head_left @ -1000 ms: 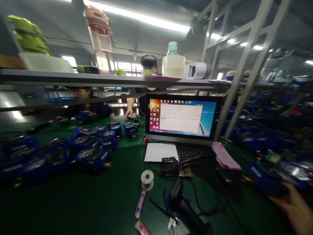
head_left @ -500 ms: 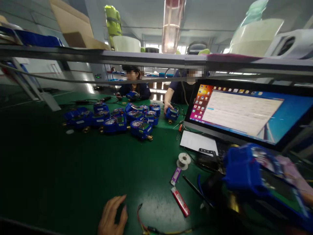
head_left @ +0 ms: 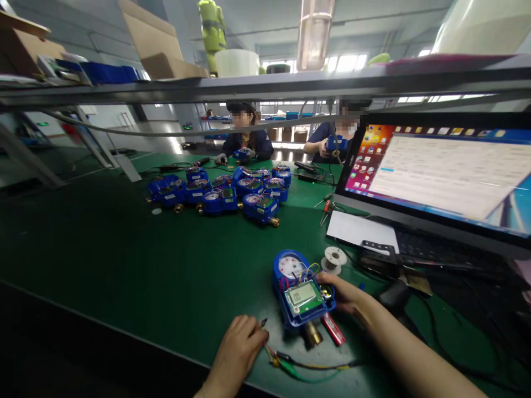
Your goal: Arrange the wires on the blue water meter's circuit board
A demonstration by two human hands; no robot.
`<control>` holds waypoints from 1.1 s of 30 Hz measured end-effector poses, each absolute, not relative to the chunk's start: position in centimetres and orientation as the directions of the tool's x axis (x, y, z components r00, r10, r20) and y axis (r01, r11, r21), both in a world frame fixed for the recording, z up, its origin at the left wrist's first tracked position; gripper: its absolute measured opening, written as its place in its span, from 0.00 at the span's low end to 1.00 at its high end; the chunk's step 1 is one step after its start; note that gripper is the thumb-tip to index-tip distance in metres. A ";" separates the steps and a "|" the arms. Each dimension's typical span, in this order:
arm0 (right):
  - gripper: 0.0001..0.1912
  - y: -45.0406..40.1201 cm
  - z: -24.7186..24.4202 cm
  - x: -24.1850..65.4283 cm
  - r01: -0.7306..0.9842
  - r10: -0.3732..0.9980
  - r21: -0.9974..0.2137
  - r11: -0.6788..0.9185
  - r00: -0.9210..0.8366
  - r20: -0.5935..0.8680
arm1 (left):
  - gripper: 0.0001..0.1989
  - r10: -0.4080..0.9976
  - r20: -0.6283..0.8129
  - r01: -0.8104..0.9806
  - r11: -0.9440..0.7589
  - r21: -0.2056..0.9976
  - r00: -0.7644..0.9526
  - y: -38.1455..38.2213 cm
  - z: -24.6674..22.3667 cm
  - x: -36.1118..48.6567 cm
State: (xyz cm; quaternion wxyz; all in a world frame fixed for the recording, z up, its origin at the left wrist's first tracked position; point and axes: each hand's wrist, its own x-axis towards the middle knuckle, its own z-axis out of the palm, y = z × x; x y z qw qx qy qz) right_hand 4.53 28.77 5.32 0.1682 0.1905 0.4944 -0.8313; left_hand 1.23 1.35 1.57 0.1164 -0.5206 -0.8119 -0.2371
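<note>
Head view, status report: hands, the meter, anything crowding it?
Left hand pinching a clip lead. Right hand gripping the blue meter on the green mat. Red stick and solder spool close by.

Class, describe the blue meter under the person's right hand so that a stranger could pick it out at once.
Start at the monitor on the green table. Before its left corner, one blue meter lies alone, the right hand touching it. Unlike the cluster of meters farther back, it sits apart, near the solder spool.
</note>
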 end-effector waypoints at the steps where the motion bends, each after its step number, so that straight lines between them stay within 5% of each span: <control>1: 0.12 29.2 5.4 4.4 0.495 -0.117 -0.743 -0.451 -0.858 -0.500 | 0.09 0.787 0.437 0.897 0.338 0.283 -0.435 1.6 1.7 1.3; 9: 0.19 28.7 6.2 6.8 0.345 -0.054 -0.777 -0.527 -0.926 -0.374 | 0.15 0.570 0.783 0.966 0.202 0.160 -0.248 3.4 6.3 2.0; 17: 0.24 25.7 4.9 9.8 0.085 0.170 -0.739 -0.668 -0.950 -0.263 | 0.18 0.403 0.808 0.842 -0.143 0.520 -0.430 6.9 8.0 1.4; 27: 0.21 27.7 4.1 7.3 0.185 -0.074 -0.719 -0.669 -0.980 -0.184 | 0.07 0.518 0.794 0.852 -0.213 0.479 -0.318 7.0 8.8 1.8; 33: 0.25 27.2 4.6 6.8 0.202 -0.057 -0.755 -0.624 -0.975 -0.213 | 0.06 0.546 0.776 0.876 -0.148 0.458 -0.314 5.9 8.0 2.5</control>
